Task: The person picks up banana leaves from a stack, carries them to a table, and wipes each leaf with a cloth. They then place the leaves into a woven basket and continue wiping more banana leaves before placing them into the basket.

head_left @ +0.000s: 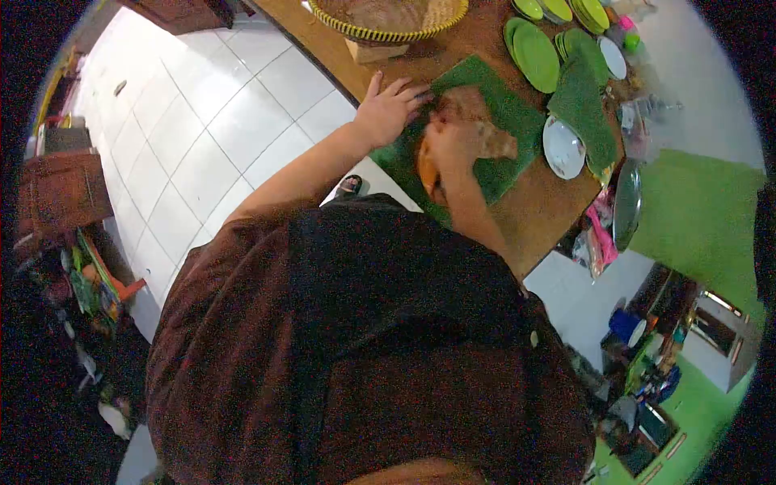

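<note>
A green mat lies on the brown table, with a crumpled tan and orange cloth-like item on it. My left hand rests at the mat's left edge, palm down and fingers spread, its fingertips near the item. Over the item's middle is my right hand, blurred, with its fingers bent together. What it grips is too smeared to make out. Orange parts of the item show just left of my right wrist.
A woven basket stands at the table's far left on a wooden block. Green plates, a white oval plate and another green cloth lie to the right. A silver tray is at the right edge.
</note>
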### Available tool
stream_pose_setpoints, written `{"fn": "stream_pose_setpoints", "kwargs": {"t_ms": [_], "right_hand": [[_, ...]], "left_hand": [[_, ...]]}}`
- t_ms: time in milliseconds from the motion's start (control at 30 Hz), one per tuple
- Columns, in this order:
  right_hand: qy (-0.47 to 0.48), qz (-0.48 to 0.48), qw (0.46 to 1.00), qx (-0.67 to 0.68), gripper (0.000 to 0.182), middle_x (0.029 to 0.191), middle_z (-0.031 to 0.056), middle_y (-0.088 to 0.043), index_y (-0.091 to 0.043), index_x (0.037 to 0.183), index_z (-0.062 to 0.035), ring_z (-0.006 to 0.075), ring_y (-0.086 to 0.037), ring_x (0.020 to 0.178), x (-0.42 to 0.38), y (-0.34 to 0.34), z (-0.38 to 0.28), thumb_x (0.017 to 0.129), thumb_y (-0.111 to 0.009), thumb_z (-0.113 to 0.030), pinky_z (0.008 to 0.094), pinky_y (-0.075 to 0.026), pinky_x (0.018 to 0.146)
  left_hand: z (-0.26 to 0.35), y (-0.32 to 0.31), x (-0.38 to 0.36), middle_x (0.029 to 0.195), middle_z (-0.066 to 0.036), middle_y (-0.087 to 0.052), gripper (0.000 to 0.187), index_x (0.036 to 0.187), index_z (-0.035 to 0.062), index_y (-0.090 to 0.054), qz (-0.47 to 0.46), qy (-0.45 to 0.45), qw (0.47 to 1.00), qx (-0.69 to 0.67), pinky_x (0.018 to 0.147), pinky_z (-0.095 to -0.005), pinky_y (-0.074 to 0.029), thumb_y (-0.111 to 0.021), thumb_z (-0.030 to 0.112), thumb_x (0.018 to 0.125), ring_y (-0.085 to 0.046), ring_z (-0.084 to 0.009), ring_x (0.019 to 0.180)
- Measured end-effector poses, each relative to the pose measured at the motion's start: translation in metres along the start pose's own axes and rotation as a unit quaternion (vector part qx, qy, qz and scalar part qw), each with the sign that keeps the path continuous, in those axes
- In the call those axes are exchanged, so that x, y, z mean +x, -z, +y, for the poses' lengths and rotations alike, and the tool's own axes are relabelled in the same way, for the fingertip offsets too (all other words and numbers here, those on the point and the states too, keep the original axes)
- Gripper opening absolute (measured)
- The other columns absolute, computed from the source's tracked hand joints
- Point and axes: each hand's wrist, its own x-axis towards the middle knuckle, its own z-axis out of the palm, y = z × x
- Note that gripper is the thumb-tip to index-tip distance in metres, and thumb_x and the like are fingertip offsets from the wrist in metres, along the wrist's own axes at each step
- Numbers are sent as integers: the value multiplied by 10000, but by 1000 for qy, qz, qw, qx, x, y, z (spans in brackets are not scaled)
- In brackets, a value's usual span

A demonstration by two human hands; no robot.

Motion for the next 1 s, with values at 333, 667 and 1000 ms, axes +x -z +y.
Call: {"fn": "stream_pose_setpoints", "kwargs": {"t_ms": [333, 667, 1000], "right_hand": [[-281, -42, 924, 254, 400, 975, 188, -640, -605, 1060, -50, 371, -603, 892, -23, 84, 19, 712, -636, -245, 436, -482, 803], [-169, 3, 982, 79, 264, 964, 156, -582, -596, 955, -110, 359, -557, 921, -52, 18, -7, 717, -653, -209, 475, -445, 782], [-171, 10, 967, 190, 186, 880, 161, -586, -600, 902, -68, 310, -576, 848, -50, 51, 4, 750, -623, -174, 409, -456, 772]], "left_hand": [[-23, -8, 14, 1394, 71, -396, 437, 1339, 268, -443, 55, -93, 994, -8, 1068, -597, -157, -482, 294, 905, -299, -210, 1323], [-38, -4, 27, 1231, 53, -528, 311, 1172, 266, -586, 89, -147, 981, -93, 1064, -589, -158, -541, 253, 864, -365, -231, 1256], [-40, -1, 25, 1208, 25, -535, 279, 1132, 233, -609, 72, -130, 977, -154, 1068, -504, -231, -539, 230, 862, -379, -226, 1240]]}}
